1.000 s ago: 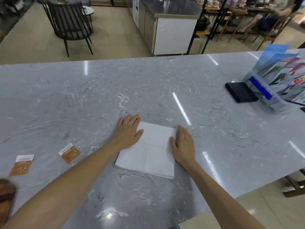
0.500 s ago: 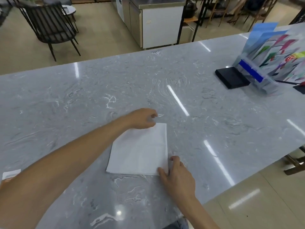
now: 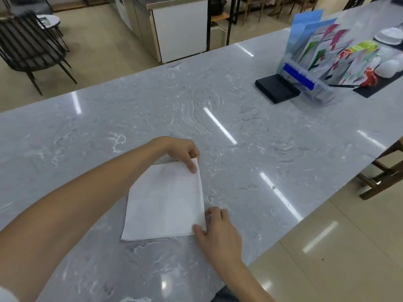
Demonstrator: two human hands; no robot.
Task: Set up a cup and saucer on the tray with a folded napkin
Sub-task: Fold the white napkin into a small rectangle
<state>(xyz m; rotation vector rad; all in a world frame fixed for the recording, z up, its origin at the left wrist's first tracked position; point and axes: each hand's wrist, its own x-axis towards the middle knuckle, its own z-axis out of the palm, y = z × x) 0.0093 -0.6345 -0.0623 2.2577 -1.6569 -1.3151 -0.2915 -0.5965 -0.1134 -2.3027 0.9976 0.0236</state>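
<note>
The left hand (image 3: 182, 152) pinches the far right corner of the napkin (image 3: 165, 201) between thumb and fingers, lifting it slightly; the right hand (image 3: 218, 233) grips the near right corner, thumb on top. The napkin is white, square, faintly creased, and lies flat near the front edge of the bench (image 3: 239, 131), which is grey marble with bright light streaks. Far right on the bench stand a black box (image 3: 277, 88) and a clear holder (image 3: 322, 62) of coloured leaflets. Beyond are a beige floor, a dark chair (image 3: 30, 49) and a steel counter (image 3: 174, 25).
</note>
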